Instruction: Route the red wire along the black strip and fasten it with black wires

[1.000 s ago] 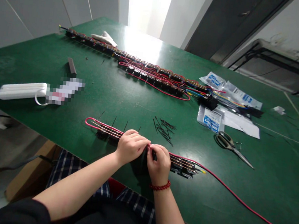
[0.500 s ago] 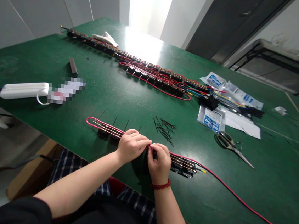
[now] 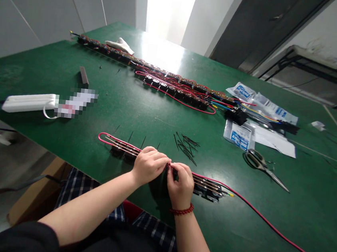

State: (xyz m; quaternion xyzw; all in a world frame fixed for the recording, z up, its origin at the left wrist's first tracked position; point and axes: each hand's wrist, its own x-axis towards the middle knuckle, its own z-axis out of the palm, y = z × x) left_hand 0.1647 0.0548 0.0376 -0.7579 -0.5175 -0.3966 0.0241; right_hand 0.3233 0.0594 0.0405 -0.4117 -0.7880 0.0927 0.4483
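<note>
A long strip of black switch blocks with bare metal rails (image 3: 120,149) lies along the near edge of the green table (image 3: 128,105). A red wire (image 3: 266,222) loops round its left end and trails off to the right. My left hand (image 3: 148,164) is closed over the middle of the strip. My right hand (image 3: 180,183), with a red bead bracelet at the wrist, pinches the strip and wire right beside it. The fingertips of both hands meet at one point on the strip. A small heap of thin black pins (image 3: 186,144) lies just beyond my hands.
Longer wired strips (image 3: 172,88) stretch across the far side of the table. Scissors (image 3: 262,166), plastic bags with blue labels (image 3: 239,135) and white paper lie at the right. A white power strip (image 3: 28,102) and a small dark block (image 3: 83,76) lie at the left.
Both hands stay on the same spot of the strip, with only slight finger movement. The view has shifted a little.
</note>
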